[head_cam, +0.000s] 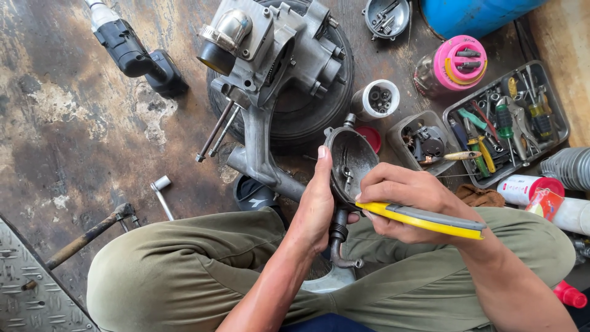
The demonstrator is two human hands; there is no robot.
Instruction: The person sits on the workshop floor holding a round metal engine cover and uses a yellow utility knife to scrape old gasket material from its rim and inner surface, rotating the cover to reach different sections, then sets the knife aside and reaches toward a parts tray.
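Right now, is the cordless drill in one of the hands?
No, the cordless drill lies on the floor, far from both hands: left hand, right hand.

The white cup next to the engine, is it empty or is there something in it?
Not empty. The white cup stands upright with its mouth open, and small dark metal parts show inside it; exactly what they are cannot be told.

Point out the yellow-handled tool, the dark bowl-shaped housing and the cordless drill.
yellow-handled tool (424, 220): head view, on its yellow and grey grip.
dark bowl-shaped housing (353, 157): head view, on its inner wall.
cordless drill (132, 54): head view, on its black body.
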